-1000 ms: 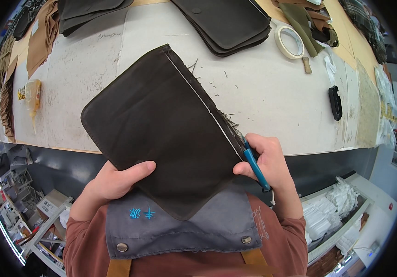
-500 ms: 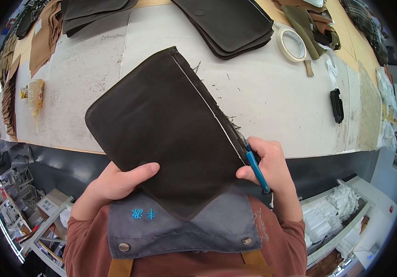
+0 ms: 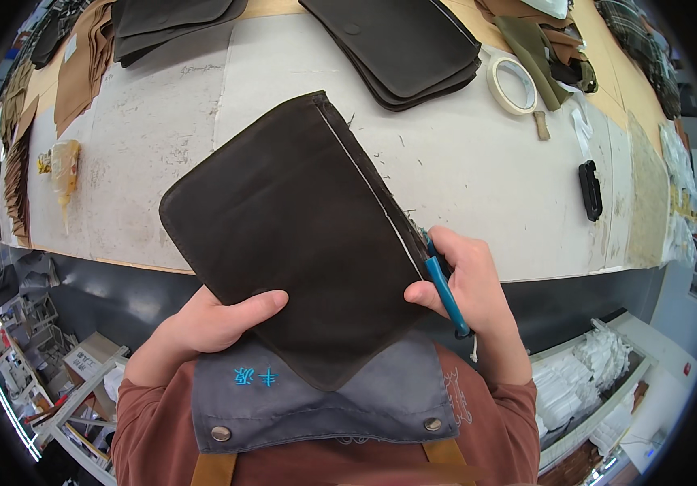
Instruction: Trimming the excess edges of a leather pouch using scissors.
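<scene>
Head view, dark panel (image 3: 283,223), between left fingers (image 3: 261,309)

Dark flat piece (image 3: 283,235): leather-like, smooth, low sheen; one long edge rough, frayed. Teal tool handle (image 3: 445,296): smooth, plastic-looking, semi-gloss. Grey apron (image 3: 364,413): cloth, faint sheen. Snap button (image 3: 220,434): shiny metal. Table (image 3: 526,202): matt, paper-like surface, scuffed. Bottle (image 3: 66,166): translucent plastic, stained. Tape roll (image 3: 496,92): smooth. Sleeve (image 3: 150,409): matt cloth.
</scene>
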Tool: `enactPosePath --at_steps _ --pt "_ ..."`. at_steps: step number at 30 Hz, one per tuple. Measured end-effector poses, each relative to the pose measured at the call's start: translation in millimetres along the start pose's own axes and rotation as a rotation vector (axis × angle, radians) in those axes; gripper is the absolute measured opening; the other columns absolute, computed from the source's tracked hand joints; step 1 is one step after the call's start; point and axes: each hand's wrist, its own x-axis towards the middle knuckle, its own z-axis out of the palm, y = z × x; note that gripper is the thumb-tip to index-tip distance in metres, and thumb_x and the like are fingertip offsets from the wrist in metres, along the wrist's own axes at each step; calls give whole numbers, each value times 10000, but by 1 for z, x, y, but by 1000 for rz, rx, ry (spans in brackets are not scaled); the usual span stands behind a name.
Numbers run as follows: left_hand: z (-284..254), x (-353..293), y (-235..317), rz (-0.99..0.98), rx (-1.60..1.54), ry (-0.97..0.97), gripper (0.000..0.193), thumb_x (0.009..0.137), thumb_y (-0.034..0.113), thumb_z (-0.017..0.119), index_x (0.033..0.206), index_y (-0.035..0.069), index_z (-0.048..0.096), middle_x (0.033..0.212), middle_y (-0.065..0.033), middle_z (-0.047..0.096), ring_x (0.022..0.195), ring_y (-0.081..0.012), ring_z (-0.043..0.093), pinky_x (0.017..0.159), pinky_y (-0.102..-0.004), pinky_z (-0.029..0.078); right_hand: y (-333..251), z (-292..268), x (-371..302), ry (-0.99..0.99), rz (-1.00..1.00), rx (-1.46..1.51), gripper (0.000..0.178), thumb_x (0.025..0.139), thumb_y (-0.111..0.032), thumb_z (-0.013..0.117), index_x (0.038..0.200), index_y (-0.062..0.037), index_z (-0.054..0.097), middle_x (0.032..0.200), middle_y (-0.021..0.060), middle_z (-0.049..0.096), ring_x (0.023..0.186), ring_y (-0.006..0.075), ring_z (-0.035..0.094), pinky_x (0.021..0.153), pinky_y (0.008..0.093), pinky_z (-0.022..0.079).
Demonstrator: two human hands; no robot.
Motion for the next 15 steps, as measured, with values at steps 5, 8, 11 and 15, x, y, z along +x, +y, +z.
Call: enactPosePath --at_steps 5,8,11,15 --pt "3 -2 -1 1 4 3 385 901 157 558 1225 -38 485 1176 -85 553 1062 -167 514 910 -301 413 4 3 -6 52 -19 26 677 587 -623 757 604 -40 413 504 51 405 453 207 404 464 303 375" --pt "3 -1 0 -1 16 6 390 900 160 561 1229 -35 483 1179 -85 552 1066 -169 513 912 -302 412 5 4 -6 68 -33 43 663 593 -586 776 600 -39 402 501 49 384 453 194 360 454 296 362" --pt "3 -1 1 11 33 6 392 901 162 562 1231 -33 483 1182 -83 551 1069 -169 512 914 -302 411 5 6 -6 97 -48 68 658 590 -559 793 595 -39 391 494 48 365 457 185 324 443 290 350" --pt "3 0 2 2 12 5 391 902 163 562 1230 -33 483 1185 -81 549 1070 -168 511 913 -301 411 8 7 -6 102 -63 61 663 588 -557 794 586 -39 380 493 45 346 463 175 301 432 285 337"
